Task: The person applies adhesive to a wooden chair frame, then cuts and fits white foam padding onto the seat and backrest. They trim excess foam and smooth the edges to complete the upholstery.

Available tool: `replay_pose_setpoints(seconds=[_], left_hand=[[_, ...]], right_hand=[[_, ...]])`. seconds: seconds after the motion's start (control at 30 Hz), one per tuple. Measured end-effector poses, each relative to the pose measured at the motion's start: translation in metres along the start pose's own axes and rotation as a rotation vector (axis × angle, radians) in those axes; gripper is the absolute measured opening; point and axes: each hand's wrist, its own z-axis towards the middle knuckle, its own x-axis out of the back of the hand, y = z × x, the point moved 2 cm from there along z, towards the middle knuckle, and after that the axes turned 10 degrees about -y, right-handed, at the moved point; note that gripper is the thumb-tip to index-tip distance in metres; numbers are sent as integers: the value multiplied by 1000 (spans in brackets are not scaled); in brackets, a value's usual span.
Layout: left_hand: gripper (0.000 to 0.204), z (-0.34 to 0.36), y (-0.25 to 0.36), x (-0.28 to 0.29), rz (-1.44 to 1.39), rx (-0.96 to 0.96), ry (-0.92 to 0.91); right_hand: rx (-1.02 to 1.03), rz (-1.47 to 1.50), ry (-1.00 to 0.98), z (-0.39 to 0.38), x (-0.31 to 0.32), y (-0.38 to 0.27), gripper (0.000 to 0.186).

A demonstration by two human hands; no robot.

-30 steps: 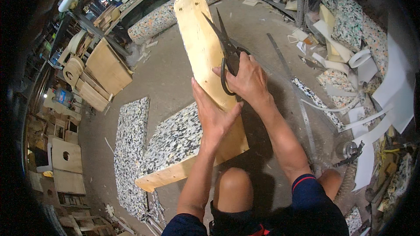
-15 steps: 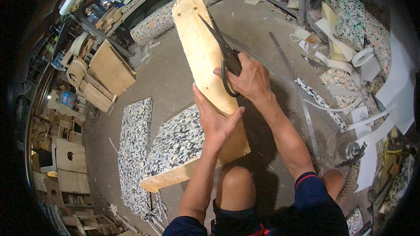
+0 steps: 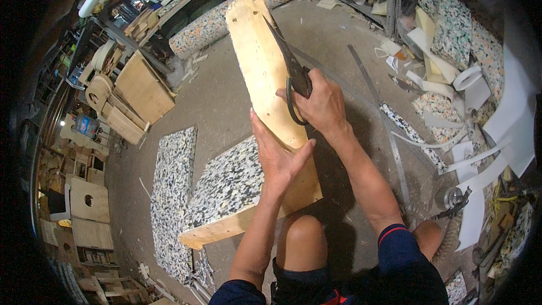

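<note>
A pair of large dark scissors [image 3: 294, 70] is in my right hand [image 3: 323, 101], its fingers closed round the handles. The blades point away from me and lie along the right edge of a pale plywood panel [image 3: 257, 59] with rounded far corners. My left hand [image 3: 279, 155] grips the panel's near end, fingers at its left edge and thumb stretched to the right. Below is the wooden frame [image 3: 226, 229] the panel seems part of, with black-and-white speckled foam [image 3: 223, 183] on its upper face. What lies behind the panel is hidden.
A loose speckled foam slab [image 3: 172, 203] lies left of the frame. Metal straightedges [image 3: 398, 164] and a foam strip [image 3: 412, 135] lie on the floor to the right, beside heaped foam offcuts [image 3: 443, 73]. A foam roll [image 3: 243, 11] lies at the back; plywood pieces [image 3: 144, 90] stand at left.
The panel's far end has shifted slightly right in the picture. My hands keep nearly the same hold, and the scissors stay along the panel's right edge.
</note>
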Motion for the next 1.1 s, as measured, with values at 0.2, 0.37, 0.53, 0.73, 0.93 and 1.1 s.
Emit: replay_pose_setpoints(seconds=[0.2, 0.37, 0.53, 0.73, 0.93, 1.1], left_hand=[[134, -2, 2, 4, -5, 13, -21], [135, -4, 2, 5, -3, 24, -36], [136, -5, 5, 5, 11, 31, -41], [136, -5, 8, 7, 25, 43, -38], [135, -6, 6, 4, 74, 34, -35], [137, -7, 12, 7, 35, 61, -50]], right_hand=[[-36, -50, -25, 15, 6, -8, 77], [-72, 11, -117, 16, 10, -11, 79], [-70, -165, -75, 14, 12, -10, 86], [-192, -111, -188, 12, 24, -26, 93], [-171, -177, -137, 5, 24, -23, 92], [-136, -174, -147, 9, 30, -25, 90]])
